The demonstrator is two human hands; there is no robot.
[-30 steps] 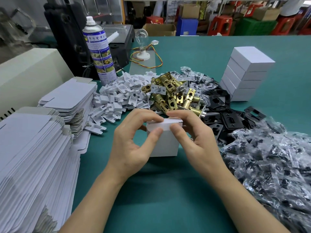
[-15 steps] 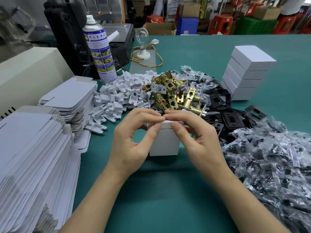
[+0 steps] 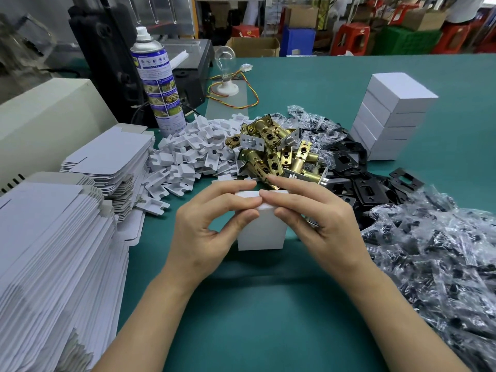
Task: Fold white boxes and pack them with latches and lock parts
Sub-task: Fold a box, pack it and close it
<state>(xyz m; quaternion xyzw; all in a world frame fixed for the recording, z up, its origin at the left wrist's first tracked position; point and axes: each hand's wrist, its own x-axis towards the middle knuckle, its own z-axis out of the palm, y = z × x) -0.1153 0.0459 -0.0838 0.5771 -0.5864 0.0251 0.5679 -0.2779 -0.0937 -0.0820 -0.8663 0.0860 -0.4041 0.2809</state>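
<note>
Box (image 3: 261, 233), white, top flap in pinch of left hand (image 3: 206, 224) and right hand (image 3: 319, 218); spray-can label (image 3: 161, 89) illegible.

Teal table (image 3: 268, 318) under box stacks (image 3: 389, 116), latches (image 3: 273, 149).

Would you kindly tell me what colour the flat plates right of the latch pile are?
The plates are black; head view.

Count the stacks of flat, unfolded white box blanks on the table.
2. A tall stack lies at the near left edge; a lower stack sits just behind it. More may lie outside the frame.
</note>
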